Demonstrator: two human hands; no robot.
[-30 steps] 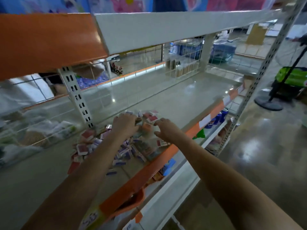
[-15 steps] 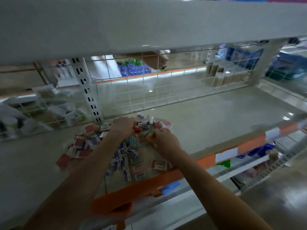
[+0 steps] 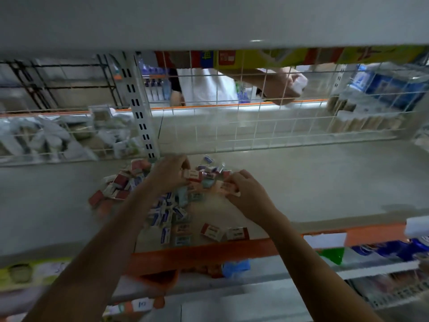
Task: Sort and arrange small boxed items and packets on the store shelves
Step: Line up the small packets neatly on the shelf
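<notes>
Head view: left hand (image 3: 168,170) pinches a red-and-white box (image 3: 193,175); right hand (image 3: 247,191) grips a pale packet (image 3: 228,187) over the pile of small boxes (image 3: 162,205) on the grey shelf (image 3: 325,182) (print too blurred to read).

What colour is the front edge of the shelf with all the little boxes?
Orange front edge, clearest in the head view.

Single head-worn view, wide-angle, close above a grey shelf (image 3: 325,182). Facing forward and down past both forearms, under the upper shelf board (image 3: 209,19), through the wire mesh back (image 3: 255,126) into the next aisle. Edges blurred, bent.
</notes>
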